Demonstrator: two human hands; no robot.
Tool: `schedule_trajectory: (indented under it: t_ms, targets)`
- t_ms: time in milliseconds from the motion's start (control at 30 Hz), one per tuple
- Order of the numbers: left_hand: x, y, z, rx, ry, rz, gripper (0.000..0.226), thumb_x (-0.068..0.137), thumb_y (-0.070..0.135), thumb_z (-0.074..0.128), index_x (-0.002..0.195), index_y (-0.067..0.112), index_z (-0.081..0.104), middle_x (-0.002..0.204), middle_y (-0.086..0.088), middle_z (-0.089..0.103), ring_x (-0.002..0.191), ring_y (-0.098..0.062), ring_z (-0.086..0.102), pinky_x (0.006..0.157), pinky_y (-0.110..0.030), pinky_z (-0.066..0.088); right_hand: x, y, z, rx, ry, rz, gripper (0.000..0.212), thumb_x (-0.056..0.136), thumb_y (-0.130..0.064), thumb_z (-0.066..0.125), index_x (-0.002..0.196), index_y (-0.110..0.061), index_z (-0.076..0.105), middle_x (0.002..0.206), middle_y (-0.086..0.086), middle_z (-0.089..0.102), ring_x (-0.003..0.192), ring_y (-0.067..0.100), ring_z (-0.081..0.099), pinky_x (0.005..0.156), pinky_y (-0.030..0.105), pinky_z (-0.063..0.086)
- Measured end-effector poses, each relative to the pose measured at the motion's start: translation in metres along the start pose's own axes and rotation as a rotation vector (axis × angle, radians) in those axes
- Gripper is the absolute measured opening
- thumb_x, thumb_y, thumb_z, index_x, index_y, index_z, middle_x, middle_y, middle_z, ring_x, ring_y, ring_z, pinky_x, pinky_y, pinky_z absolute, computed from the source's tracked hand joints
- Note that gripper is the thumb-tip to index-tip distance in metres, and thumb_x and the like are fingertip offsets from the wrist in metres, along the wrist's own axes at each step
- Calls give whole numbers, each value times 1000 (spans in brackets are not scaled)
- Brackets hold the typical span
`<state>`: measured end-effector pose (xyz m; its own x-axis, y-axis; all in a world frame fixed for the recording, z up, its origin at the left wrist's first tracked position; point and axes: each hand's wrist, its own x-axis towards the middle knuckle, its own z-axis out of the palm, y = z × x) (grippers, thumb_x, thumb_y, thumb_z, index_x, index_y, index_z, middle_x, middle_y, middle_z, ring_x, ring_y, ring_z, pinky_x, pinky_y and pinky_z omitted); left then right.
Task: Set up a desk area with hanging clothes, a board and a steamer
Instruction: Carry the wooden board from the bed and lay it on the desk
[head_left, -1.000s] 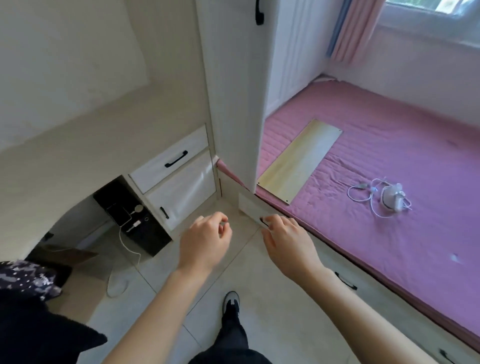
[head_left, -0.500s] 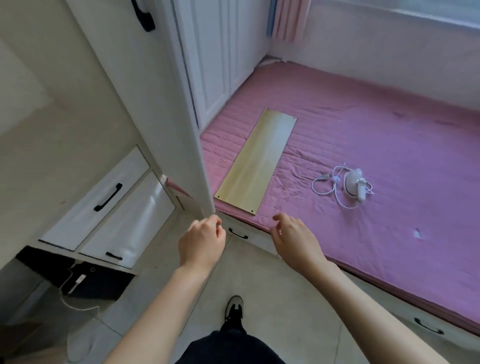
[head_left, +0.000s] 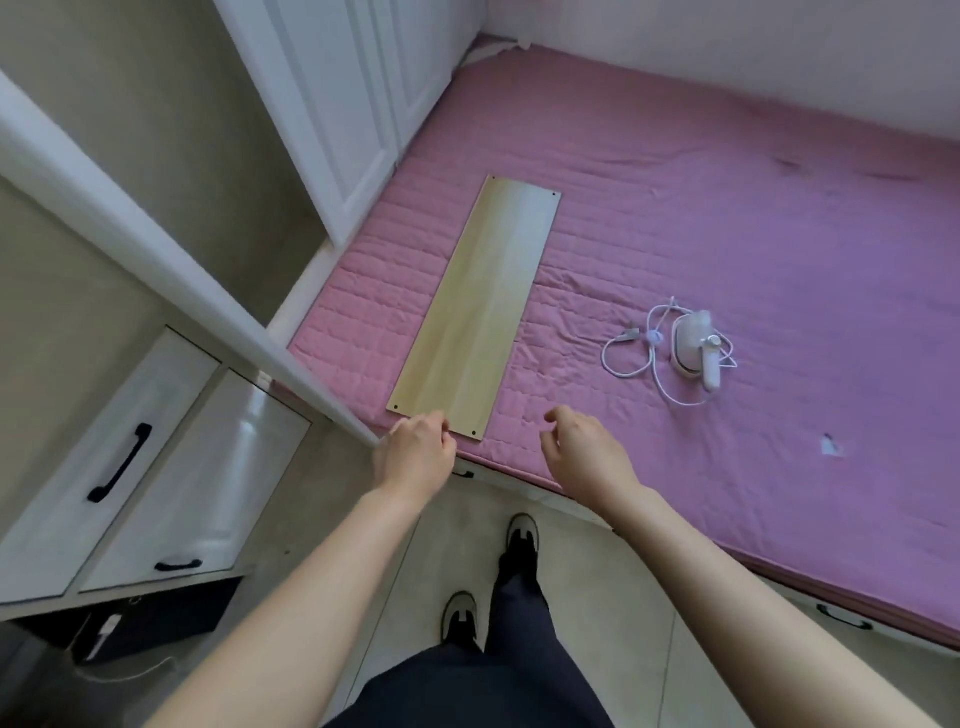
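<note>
A long pale wooden board (head_left: 483, 306) lies flat on the pink mattress (head_left: 727, 218), its near end at the bed's edge. A small white steamer (head_left: 693, 348) with a coiled white cord lies on the mattress to the board's right. My left hand (head_left: 415, 457) hovers at the board's near end with loosely curled fingers and holds nothing. My right hand (head_left: 584, 452) hangs over the mattress edge just right of the board, fingers relaxed and empty. No hanging clothes are in view.
An open white wardrobe door (head_left: 171, 260) juts out at the left, its edge close to my left hand. White drawers with black handles (head_left: 119, 462) stand at the lower left. My feet are on the tiled floor (head_left: 467, 551) beside the bed base.
The view has turned from the desk drawers toward the bed. Both hands have moved forward and now reach the bed's edge at the board's near end.
</note>
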<state>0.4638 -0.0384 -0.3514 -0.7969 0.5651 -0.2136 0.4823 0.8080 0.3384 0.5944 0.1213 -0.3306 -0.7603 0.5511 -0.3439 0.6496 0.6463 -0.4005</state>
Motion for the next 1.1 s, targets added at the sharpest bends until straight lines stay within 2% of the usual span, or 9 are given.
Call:
schedule_trajectory:
  t_ms: [200, 367, 533, 667, 833, 1000, 1100]
  targets:
    - [79, 6, 17, 4, -6, -107, 23, 93, 22, 45, 108, 16, 61, 108, -3, 66, 87, -22, 56, 69, -33, 44, 92, 18, -5, -41, -89, -31, 30, 97, -26, 37, 120, -9, 49, 113, 15, 61, 103, 34, 54, 78, 41, 47]
    - [143, 2, 41, 16, -28, -212, 26, 94, 20, 43, 113, 13, 59, 113, -5, 62, 94, -27, 58, 70, -36, 47, 176, 36, -2, -69, -129, -53, 29, 97, -24, 36, 116, -7, 49, 113, 16, 60, 100, 36, 55, 74, 40, 45]
    - [202, -16, 81, 65, -23, -222, 25, 95, 20, 43, 110, 11, 60, 111, -4, 61, 87, -26, 57, 65, -34, 42, 251, 54, 31, -119, -160, -77, 25, 97, -19, 36, 113, -6, 49, 112, 16, 59, 100, 35, 55, 73, 39, 45]
    - [250, -39, 114, 138, -40, -219, 26, 95, 22, 43, 114, 12, 59, 111, -4, 60, 95, -24, 54, 68, -34, 41, 305, 69, 67, -222, -169, -102, 18, 97, -15, 37, 109, -6, 47, 110, 13, 56, 99, 33, 52, 64, 34, 35]
    - [305, -67, 158, 213, -93, -183, 27, 93, 21, 45, 117, 12, 56, 111, -6, 61, 101, -27, 55, 75, -39, 46, 363, 88, 116, -219, -208, -30, 17, 96, -14, 37, 108, -4, 45, 110, 15, 57, 100, 33, 53, 67, 34, 34]
    - [348, -91, 199, 172, -180, -189, 27, 92, 18, 45, 116, 9, 54, 116, -10, 57, 104, -32, 56, 80, -43, 47, 414, 97, 162, 106, -268, 206, 35, 97, -21, 38, 124, 0, 44, 121, 22, 56, 107, 37, 53, 71, 34, 35]
    - [366, -107, 216, 176, -194, -205, 28, 92, 18, 46, 118, 9, 52, 118, -11, 53, 105, -34, 54, 79, -46, 47, 436, 98, 182, 163, -278, 283, 37, 94, -21, 41, 125, -1, 43, 120, 22, 58, 105, 36, 54, 71, 33, 34]
